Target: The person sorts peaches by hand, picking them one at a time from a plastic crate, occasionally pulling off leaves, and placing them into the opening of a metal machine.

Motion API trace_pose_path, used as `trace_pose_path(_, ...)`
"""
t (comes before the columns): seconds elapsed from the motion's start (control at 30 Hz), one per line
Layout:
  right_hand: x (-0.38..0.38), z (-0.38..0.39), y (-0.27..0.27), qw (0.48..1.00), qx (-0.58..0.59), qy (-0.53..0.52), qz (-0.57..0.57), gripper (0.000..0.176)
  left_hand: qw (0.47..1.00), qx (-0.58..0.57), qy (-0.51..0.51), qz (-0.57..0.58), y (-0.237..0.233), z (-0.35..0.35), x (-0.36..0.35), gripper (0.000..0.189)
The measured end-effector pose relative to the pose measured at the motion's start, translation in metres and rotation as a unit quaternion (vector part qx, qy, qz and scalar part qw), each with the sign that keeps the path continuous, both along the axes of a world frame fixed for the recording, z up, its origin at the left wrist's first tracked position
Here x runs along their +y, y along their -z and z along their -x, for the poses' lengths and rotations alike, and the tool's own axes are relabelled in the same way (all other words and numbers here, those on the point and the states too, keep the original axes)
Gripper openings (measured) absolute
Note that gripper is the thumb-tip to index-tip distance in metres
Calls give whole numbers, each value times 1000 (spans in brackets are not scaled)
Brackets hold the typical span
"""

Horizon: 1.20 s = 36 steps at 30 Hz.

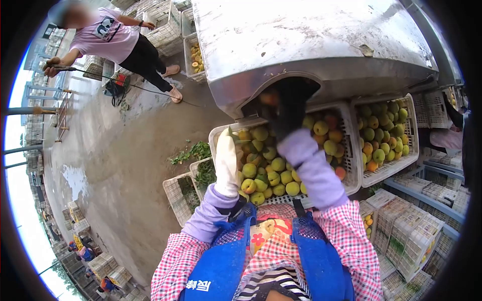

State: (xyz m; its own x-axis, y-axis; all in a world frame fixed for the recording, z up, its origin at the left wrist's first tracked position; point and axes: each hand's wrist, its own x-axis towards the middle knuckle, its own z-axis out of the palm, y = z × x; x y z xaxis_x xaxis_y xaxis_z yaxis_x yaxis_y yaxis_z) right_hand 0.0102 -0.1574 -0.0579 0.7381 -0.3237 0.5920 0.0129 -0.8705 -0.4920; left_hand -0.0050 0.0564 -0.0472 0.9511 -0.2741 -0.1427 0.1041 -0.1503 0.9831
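My left hand (227, 163), in a pale glove, lies stretched out along the left side of a white plastic crate (354, 170), beside the fruit. The crate holds many green-yellow peaches (273, 178), some blushed red. My right hand (290, 108), in a black glove, reaches over the crate into the dark opening of a metal machine (321, 70); its fingers are blurred and in shadow. A reddish peach (269, 98) shows in the opening, left of this hand. I cannot tell whether the right hand holds anything.
A second peach crate (384, 173) stands to the right. Leaves (203, 150) and more crates (178, 195) lie at left. A person (118, 40) stands on the wet floor, holding a thin dark hose or cord. Crate stacks (406, 226) rise on the right.
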Motion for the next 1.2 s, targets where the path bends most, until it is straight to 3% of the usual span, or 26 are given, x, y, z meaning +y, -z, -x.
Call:
trace_pose_path(0.07, -3, -18, -5, 999, 27, -4, -44, 52, 945, -244, 51, -210, 28, -4, 14, 43)
trace_pose_path(0.13, -7, -16, -29, 998, 37, -7, -42, 47, 924, -273, 62, -260, 41, -4, 9, 41)
trace_pose_path(0.2, -8, 4, -36, 999, 13, -24, -21, 41, 982, -97, 35, -162, 53, 2, -9, 40)
trace_pose_path(0.23, -10, 27, -34, 999, -14, -43, -11, 38, 972, -25, 120, -202, 58, -3, -12, 49)
trace_pose_path(0.27, -11, 49, -29, 997, -39, -65, -2, 35, 955, -29, 110, -273, 66, 2, -23, 58)
trace_pose_path(0.33, -4, 82, 21, 988, 96, -67, -101, 28, 899, -103, 125, -408, 129, 11, -41, 75)
trace_pose_path(0.4, -1, 99, 81, 984, 164, -34, -58, 25, 879, -120, 95, -453, 162, 20, -63, 80)
trace_pose_path(0.43, -2, 99, 88, 980, 197, -18, -35, 24, 868, -128, 79, -474, 160, 18, -74, 82)
trace_pose_path(0.53, -2, 80, 90, 927, 375, -26, 5, 25, 826, 55, 181, -531, 122, -5, -84, 81)
trace_pose_path(0.7, 3, 61, 143, 923, 381, -38, -22, 31, 852, -80, 67, -513, 182, 13, -80, 82)
trace_pose_path(0.8, 6, 58, 153, 918, 393, -46, -13, 34, 864, 18, 169, -475, 152, -11, -69, 85)
trace_pose_path(0.9, 5, 53, 157, 915, 400, -52, -15, 38, 854, 68, 205, -474, 133, -12, -67, 84)
trace_pose_path(1.0, 5, 47, 161, 912, 405, -61, -21, 42, 876, 20, 136, -462, 149, 9, -74, 81)
trace_pose_path(1.1, 2, 41, 165, 911, 405, -69, -29, 47, 888, 31, 137, -438, 159, -1, -69, 74)
trace_pose_path(1.17, 3, 43, 170, 918, 384, -78, -63, 49, 957, 167, 98, -218, 144, -12, -63, 68)
trace_pose_path(1.2, 2, 47, 171, 925, 358, -79, -100, 51, 963, 236, 78, -103, 128, -15, -56, 65)
